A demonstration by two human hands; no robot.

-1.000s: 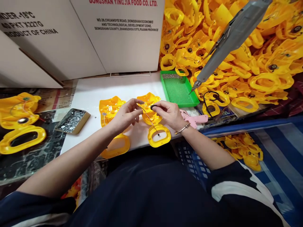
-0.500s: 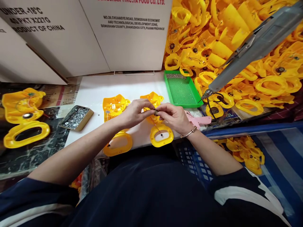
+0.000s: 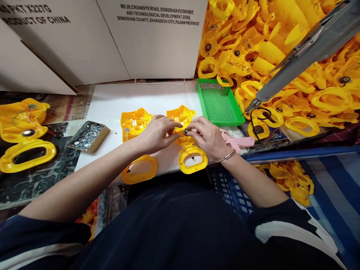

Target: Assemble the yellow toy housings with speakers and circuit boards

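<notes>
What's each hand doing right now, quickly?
Left hand: fingers bent at the small dark part, grip unclear.
Right hand: closed, holding the small dark part.

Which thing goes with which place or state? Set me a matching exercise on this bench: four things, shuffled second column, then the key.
Things:
1. green tray
2. small dark round part
3. pink part
4. grey tool

Places and states:
A. between fingers of the right hand
B. slanting in front of the yellow pile, thin tip low
C. beyond the hands, small bits gathered at its far edge
D. lying beside the bracelet

Right pairs: 1-C, 2-A, 3-D, 4-B
</notes>
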